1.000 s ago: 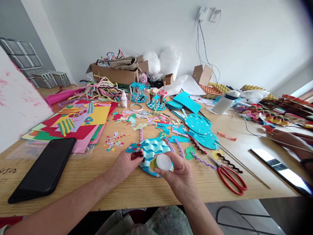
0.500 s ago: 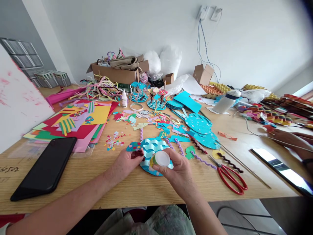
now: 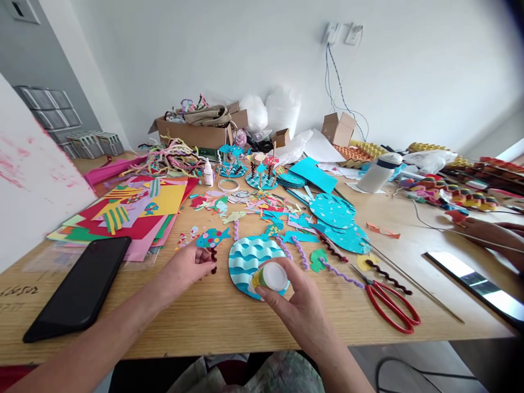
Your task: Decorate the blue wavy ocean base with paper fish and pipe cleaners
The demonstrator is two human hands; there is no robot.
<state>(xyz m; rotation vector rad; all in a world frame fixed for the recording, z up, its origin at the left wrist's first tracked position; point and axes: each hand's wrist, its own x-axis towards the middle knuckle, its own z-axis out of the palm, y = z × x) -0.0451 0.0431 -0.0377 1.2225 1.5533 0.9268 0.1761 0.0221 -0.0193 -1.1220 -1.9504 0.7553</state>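
My left hand [image 3: 189, 268] pinches a brown wavy pipe cleaner [image 3: 213, 256] topped by a blue paper fish [image 3: 213, 238] with coloured dots. In my right hand [image 3: 301, 292] is a small white bottle [image 3: 273, 276] with a yellow-green label, tilted so that its round white end faces me; its other end is hidden. The bottle is over a round blue base [image 3: 241, 262] with pale wavy paper strips. At the base's back edge a purple pipe cleaner [image 3: 236, 229] carries a pale green paper fish [image 3: 234, 218].
Red-handled scissors [image 3: 393, 305], a thin rod [image 3: 417, 281] and purple pipe cleaners [image 3: 341, 273] lie to the right. A black phone [image 3: 77, 289] and coloured paper [image 3: 139, 224] are at left. Another person's hand [image 3: 487, 234] is at far right. A glue bottle [image 3: 208, 174] stands behind.
My left hand has moved left, away from the round base, with the fish and brown pipe cleaner. The bottle stays over the base in my right hand. The camera view has shifted slightly.
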